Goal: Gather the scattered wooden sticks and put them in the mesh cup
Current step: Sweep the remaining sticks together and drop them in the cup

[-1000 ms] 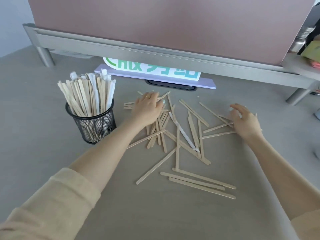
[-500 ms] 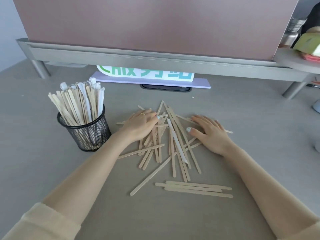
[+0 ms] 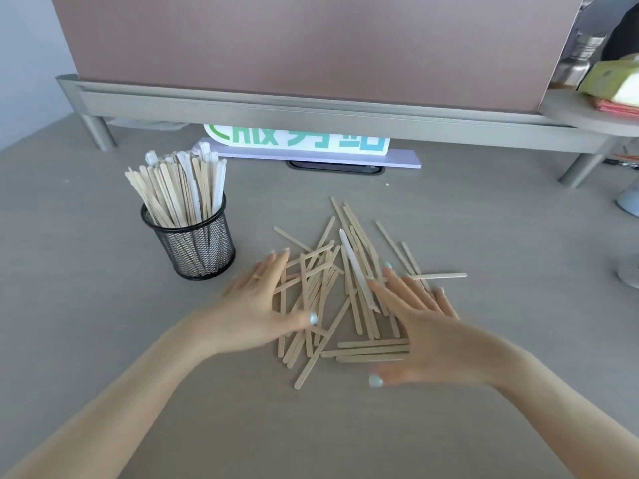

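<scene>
Two flat, spread palms flank the pile of wooden sticks [image 3: 332, 299] on your worktop [image 3: 103, 340]: your left hand [image 3: 257, 305] and right hand [image 3: 418, 326] grip nothing. Just left stands the mesh cup [image 3: 193, 243], already stuffed with upright sticks.

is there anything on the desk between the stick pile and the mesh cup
Nothing visible on the bare desk between the pile and the cup. The left hand lies at the pile's cup side. The cup already holds many upright sticks, crowding its mouth.
</scene>
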`<control>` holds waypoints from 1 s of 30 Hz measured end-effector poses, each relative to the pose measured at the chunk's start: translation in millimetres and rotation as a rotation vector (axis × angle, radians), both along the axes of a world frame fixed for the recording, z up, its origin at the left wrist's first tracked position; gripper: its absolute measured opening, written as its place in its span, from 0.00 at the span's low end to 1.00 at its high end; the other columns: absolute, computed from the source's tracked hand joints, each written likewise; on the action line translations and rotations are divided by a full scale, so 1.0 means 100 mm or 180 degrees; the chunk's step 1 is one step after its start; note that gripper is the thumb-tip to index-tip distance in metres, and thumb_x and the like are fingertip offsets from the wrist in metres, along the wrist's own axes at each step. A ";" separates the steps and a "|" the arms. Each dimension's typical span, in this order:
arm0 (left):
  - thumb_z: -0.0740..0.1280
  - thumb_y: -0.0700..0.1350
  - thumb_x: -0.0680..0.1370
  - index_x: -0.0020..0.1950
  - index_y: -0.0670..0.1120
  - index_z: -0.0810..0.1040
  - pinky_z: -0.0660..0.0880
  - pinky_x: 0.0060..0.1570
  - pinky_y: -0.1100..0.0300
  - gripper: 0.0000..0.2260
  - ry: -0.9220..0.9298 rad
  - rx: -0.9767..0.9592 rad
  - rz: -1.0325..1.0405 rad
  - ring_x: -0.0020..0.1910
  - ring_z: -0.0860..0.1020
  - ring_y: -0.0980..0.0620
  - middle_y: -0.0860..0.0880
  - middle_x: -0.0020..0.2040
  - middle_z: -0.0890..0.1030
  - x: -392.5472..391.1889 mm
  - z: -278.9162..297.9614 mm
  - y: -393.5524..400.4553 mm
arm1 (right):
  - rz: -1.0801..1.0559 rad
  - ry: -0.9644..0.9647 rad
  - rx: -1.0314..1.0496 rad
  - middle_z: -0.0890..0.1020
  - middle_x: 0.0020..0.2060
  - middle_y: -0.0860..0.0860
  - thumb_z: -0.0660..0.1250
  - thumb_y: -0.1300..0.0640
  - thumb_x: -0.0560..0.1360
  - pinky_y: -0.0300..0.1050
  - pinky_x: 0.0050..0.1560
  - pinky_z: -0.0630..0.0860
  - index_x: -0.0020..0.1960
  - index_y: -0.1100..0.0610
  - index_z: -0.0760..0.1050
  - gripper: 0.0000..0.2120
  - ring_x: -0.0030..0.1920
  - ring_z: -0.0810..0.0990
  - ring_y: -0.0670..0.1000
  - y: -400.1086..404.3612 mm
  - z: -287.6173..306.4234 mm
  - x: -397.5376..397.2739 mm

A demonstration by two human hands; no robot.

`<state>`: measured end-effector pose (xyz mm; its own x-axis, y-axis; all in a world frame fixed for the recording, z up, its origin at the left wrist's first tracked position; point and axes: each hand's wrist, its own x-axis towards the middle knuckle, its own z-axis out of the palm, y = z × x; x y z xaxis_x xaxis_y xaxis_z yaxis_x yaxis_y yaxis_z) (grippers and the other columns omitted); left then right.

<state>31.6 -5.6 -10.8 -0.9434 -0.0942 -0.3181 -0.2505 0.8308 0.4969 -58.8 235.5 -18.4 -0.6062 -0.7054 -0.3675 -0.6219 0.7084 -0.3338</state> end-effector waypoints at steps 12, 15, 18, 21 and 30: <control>0.61 0.62 0.74 0.75 0.53 0.35 0.51 0.72 0.49 0.42 0.0710 -0.0713 0.0280 0.77 0.45 0.50 0.48 0.78 0.42 0.02 -0.21 0.36 | -0.0178 0.0777 -0.0679 0.45 0.76 0.41 0.50 0.19 0.55 0.50 0.75 0.38 0.75 0.41 0.45 0.53 0.76 0.40 0.47 -0.28 -0.20 -0.01; 0.60 0.64 0.73 0.75 0.52 0.36 0.47 0.73 0.51 0.43 0.0690 -0.0813 0.0367 0.76 0.44 0.48 0.45 0.78 0.43 -0.10 -0.26 0.34 | 0.0071 0.0788 -0.0599 0.41 0.76 0.41 0.56 0.25 0.61 0.55 0.74 0.35 0.74 0.38 0.43 0.47 0.76 0.37 0.49 -0.41 -0.16 -0.03; 0.57 0.66 0.73 0.75 0.52 0.37 0.44 0.74 0.51 0.42 0.0570 -0.0884 0.0398 0.76 0.43 0.47 0.44 0.78 0.44 -0.14 -0.30 0.30 | 0.0315 0.0774 -0.0595 0.47 0.77 0.41 0.58 0.30 0.69 0.55 0.75 0.38 0.74 0.39 0.49 0.38 0.77 0.42 0.48 -0.50 -0.17 -0.08; 0.53 0.67 0.73 0.76 0.51 0.39 0.43 0.74 0.53 0.39 0.0509 -0.0978 0.0276 0.77 0.43 0.50 0.47 0.78 0.44 -0.12 -0.32 0.23 | 0.0386 0.1066 -0.0973 0.60 0.74 0.42 0.59 0.36 0.72 0.46 0.74 0.45 0.70 0.43 0.63 0.28 0.75 0.53 0.45 -0.46 -0.22 -0.16; 0.58 0.52 0.79 0.75 0.48 0.54 0.59 0.69 0.55 0.26 0.0949 -0.0781 0.0370 0.75 0.55 0.52 0.49 0.76 0.60 -0.04 -0.23 0.17 | -0.0583 0.1119 -0.1033 0.59 0.74 0.44 0.67 0.39 0.68 0.53 0.75 0.43 0.64 0.47 0.66 0.28 0.76 0.50 0.50 -0.31 -0.18 -0.32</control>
<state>27.3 11.7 -33.6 -0.9695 -0.2447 0.0131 -0.2245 0.9085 0.3525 -90.8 204.9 -36.4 -0.7780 -0.6200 0.1014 -0.6117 0.7107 -0.3475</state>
